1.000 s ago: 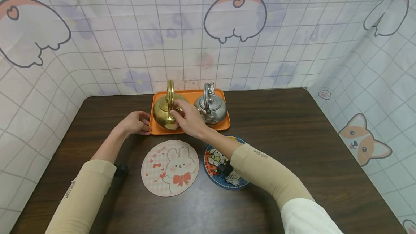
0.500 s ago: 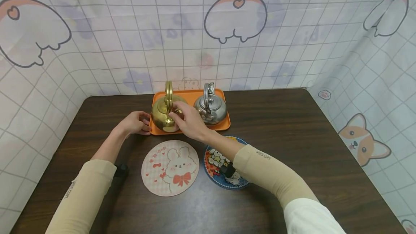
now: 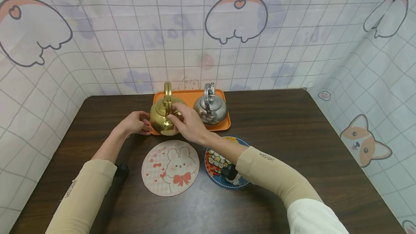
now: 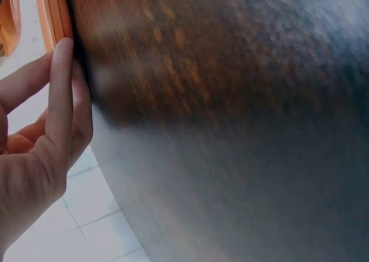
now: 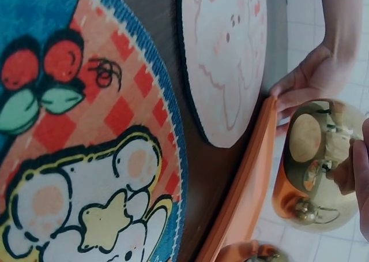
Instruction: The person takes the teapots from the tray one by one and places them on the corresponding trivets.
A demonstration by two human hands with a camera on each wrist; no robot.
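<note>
A shiny gold kettle (image 3: 158, 120) with an upright handle stands over the left part of an orange tray (image 3: 221, 128). My right hand (image 3: 191, 124) grips its handle, thumb in front. In the head view the kettle covers part of the tray's front rim; I cannot tell whether its base is off the tray. My left hand (image 3: 134, 122) holds the tray's left edge with thumb and fingertips, as the left wrist view shows at the orange rim (image 4: 56, 19). A silver kettle (image 3: 212, 113) sits on the tray's right part, apart from both hands.
In front of the tray lie a round pink rabbit mat (image 3: 170, 169) and a round blue-edged cartoon mat (image 3: 216, 176), partly under my right forearm. Both rest on a dark wooden table (image 3: 292, 136). A white patterned cloth (image 3: 182, 46) hangs behind it.
The gold kettle and my right hand have shifted slightly left and toward me, its base now overlapping the tray's front rim. My left hand, the tray and the silver kettle have stayed still.
</note>
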